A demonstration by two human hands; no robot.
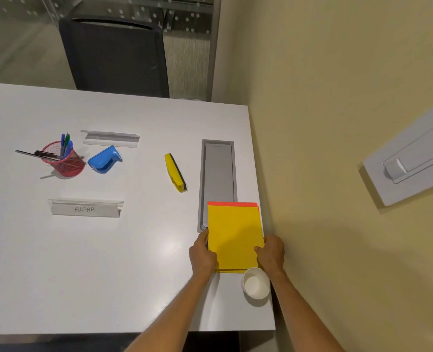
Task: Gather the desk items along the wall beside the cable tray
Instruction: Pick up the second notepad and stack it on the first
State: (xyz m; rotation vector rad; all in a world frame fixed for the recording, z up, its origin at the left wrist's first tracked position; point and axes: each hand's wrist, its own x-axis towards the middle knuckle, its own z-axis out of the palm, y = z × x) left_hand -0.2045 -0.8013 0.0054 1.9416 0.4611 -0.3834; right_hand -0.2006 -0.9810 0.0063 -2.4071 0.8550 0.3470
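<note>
A stack of yellow and orange paper sheets [233, 229] lies at the desk's right edge by the wall, covering the near end of the grey cable tray [218, 171]. My left hand [202, 252] grips the stack's left edge and my right hand [271, 252] grips its right edge. A white paper cup [255, 282] stands just in front of the stack, under my right wrist. Further left lie a yellow eraser [175, 172], a blue stapler [104, 159], a red mesh pen cup [63, 158] with pens, and two clear name holders [85, 208] [110, 138], one reading ALPHA.
The white desk [108, 262] ends at the yellow wall [337, 148] on the right. A dark office chair [113, 57] stands behind the far edge. A white wall switch plate [413, 153] hangs on the wall at the right.
</note>
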